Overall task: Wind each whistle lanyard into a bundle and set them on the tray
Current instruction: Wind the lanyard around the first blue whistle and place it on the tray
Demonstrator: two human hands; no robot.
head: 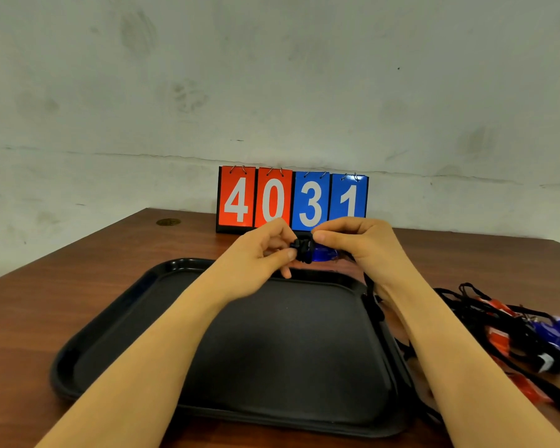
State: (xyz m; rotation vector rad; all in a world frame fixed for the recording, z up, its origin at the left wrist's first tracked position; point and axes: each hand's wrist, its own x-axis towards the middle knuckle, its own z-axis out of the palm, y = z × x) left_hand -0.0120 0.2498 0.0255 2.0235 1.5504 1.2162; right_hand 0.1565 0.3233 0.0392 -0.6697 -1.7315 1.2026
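Two hands' fingers (291, 253) around blue whistle (323, 254).

My right hand (359, 244) covers most of the blue whistle (320, 254), so I can't make out its shape. The pile of lanyards (514, 334) runs off the right edge, blurred, count unclear. My forearms hide parts of the tray (117, 318).

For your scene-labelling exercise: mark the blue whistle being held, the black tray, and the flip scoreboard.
blue whistle (323, 254), head view, on its translucent body between the hands.
black tray (94, 334), head view, on its left rim.
flip scoreboard (310, 202), head view, on the blue card showing 3.
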